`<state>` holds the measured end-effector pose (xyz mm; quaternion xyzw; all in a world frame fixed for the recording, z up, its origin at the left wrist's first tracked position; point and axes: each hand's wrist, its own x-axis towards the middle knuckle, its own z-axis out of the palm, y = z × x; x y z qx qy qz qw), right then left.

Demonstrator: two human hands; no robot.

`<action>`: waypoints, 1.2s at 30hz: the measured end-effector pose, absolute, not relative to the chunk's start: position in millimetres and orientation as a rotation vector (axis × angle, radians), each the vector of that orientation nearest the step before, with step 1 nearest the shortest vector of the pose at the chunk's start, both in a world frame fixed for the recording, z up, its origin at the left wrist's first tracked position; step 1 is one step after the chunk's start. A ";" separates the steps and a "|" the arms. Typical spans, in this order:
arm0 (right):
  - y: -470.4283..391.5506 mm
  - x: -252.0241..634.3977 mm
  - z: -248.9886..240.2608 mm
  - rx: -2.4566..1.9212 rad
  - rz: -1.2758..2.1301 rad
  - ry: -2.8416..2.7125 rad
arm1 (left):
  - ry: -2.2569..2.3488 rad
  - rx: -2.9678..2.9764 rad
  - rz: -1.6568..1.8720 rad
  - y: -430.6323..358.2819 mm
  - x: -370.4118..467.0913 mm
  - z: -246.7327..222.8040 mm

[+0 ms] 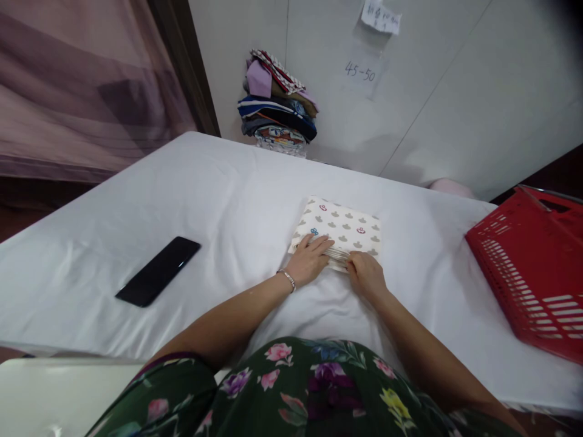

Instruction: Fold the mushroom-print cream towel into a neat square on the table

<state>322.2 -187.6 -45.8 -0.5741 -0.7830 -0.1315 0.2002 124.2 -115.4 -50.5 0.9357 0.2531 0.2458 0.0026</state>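
Note:
A folded cream cloth (344,221) lies on the white-covered table in front of me, printed with small grey shapes and a few red and blue ones. Its layered edge faces my body. My left hand (310,260), with a bracelet at the wrist, rests on the cloth's near left part, fingers spread over the top. At the near right edge my right hand (365,273) is closed, thumb and fingers pinching the layers. The fingertips of the right hand are partly hidden.
A black phone (158,271) lies on the white sheet (218,200) to the left. A red plastic basket (537,261) stands at the right edge. Against the wall behind the table is a stack of folded clothes (279,106). A pink curtain (82,91) hangs at the left.

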 end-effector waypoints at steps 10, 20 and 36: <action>-187.9 322.9 -44.6 -1.625 -0.285 -2.225 | 0.724 2.941 0.841 -122.8 124.5 -48.8; -193.7 318.2 -35.7 -1.626 -0.300 -2.352 | 0.770 2.929 0.895 -121.4 126.3 -57.5; -191.8 320.3 -48.7 -1.553 -0.486 -2.313 | 0.884 2.912 0.917 -115.5 114.2 -60.6</action>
